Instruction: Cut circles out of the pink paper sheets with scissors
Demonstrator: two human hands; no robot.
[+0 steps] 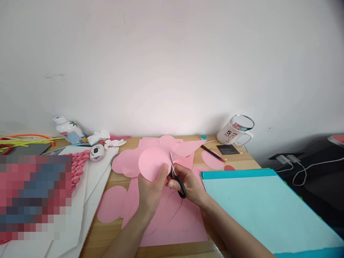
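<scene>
My left hand (150, 191) pinches the lower edge of a pink paper circle (153, 161) and holds it upright above the desk. My right hand (189, 184) grips black-handled scissors (176, 175), whose blades point up against the circle's right edge. Below both hands lies a large pink paper sheet (174, 222) with pencilled curves. More pink cut circles (111, 204) lie around it on the wooden desk (107, 236).
Light blue paper sheets (263, 211) are stacked at the right. A white mug (233, 132), a red and black pencil (212, 153) and a dark card sit behind. At the left are a glue bottle (68, 129), a small punch (96, 152), white board with pink rolls, and coloured pipe cleaners.
</scene>
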